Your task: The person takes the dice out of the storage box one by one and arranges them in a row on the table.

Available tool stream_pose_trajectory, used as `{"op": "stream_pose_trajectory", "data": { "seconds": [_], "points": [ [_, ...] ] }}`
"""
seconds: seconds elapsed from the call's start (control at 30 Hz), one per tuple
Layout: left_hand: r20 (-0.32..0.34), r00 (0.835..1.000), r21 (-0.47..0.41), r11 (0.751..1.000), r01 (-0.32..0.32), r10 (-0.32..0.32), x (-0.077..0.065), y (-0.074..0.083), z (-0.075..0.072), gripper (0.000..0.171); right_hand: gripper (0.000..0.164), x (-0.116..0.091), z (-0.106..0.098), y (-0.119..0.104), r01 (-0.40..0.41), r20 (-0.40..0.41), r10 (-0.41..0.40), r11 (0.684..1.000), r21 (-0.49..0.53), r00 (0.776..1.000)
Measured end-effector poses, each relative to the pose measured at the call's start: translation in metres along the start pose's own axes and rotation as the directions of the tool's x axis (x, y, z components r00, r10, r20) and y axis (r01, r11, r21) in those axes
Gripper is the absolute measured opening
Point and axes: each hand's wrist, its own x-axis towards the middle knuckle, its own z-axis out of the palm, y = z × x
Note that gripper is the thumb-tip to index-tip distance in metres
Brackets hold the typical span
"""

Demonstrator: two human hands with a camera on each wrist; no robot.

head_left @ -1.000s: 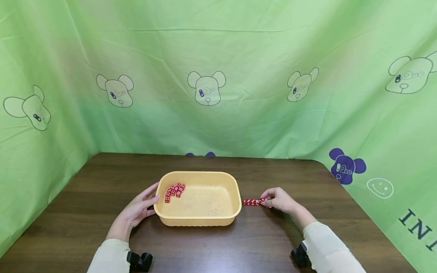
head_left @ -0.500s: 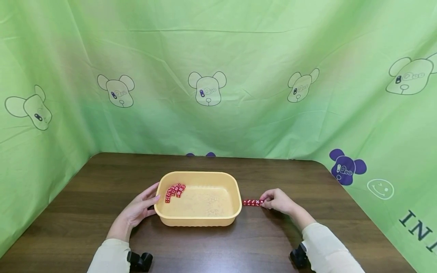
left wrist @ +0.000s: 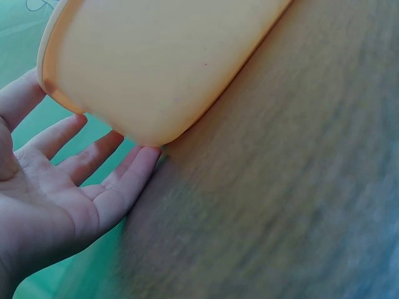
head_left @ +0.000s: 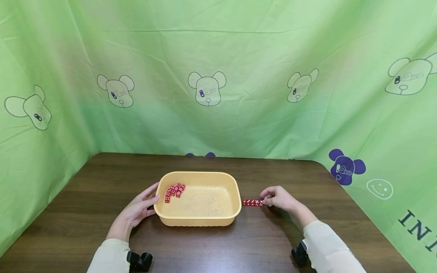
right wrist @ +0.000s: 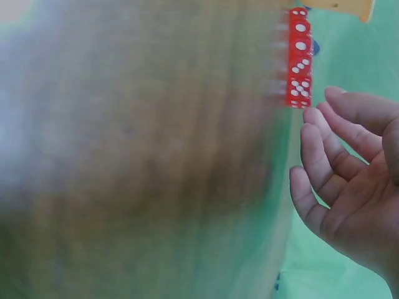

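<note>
In the head view my left hand (head_left: 138,206) is at the left end of a yellow plastic basin (head_left: 198,222). The left wrist view shows its fairly straight fingers (left wrist: 103,152) touching the basin's outer wall, with the thumb at the rim. Several red dice (head_left: 175,190) with white pips lie in the basin's left part. Outside its right end, more red dice (head_left: 252,203) form a straight row on the table. My right hand (head_left: 280,198) is at the row's right end. Its fingers are loosely bent around no die; whether a fingertip touches the end die is unclear.
A brown wooden table (head_left: 211,250) bears everything. Green curtain (head_left: 211,125) with bear-head drawings encloses the back and sides. Black wrist cameras (head_left: 140,261) are strapped at both sleeves.
My right hand has lifted slightly at the end of the row, its fingertips easing off the last die. The left hand, basin and dice look unmoved.
</note>
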Motion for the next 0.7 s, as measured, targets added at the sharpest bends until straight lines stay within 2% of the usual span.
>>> {"op": "stream_pose_trajectory", "data": {
  "seconds": [0.4,0.7],
  "points": [
    [0.014,1.000,0.006,1.000,-0.005,0.005,0.000,0.000,0.000,0.059,0.029,0.005,-0.013,-0.021,-0.022,-0.049,0.028,0.994,0.106,0.998],
    [0.022,1.000,0.005,1.000,-0.009,0.009,0.000,-0.001,-0.001,0.060,0.025,0.023,-0.019,-0.043,0.025,-0.094,-0.019,0.998,0.060,0.995]
  ]
}}
